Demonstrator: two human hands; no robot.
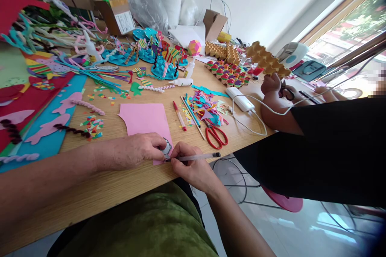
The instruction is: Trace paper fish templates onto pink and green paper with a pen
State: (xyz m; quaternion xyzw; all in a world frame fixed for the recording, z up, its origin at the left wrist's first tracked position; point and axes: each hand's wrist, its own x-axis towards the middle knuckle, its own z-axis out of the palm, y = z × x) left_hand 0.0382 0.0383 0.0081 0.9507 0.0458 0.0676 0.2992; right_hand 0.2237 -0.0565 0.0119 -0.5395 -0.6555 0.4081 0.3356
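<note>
One flat pink sheet (146, 119), one rounded cutout (167, 147)
Right fingers (181, 168) grip one slim pen (202, 156); left fingers (156, 153) press the cutout, closure unclear

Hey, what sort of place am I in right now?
Most likely a craft workshop or craft room: a pink paper sheet and red-handled scissors lie on the wooden table, with a heap of fuzzy craft stems at the far left.

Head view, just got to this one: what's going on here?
The person's left hand steadies a small white piece on the pink sheet, while the right hand holds a pen, tip down close to that piece. Red-handled scissors lie beside colorful scraps. To the right, a co-worker's hand holds up an egg-carton piece.
</note>
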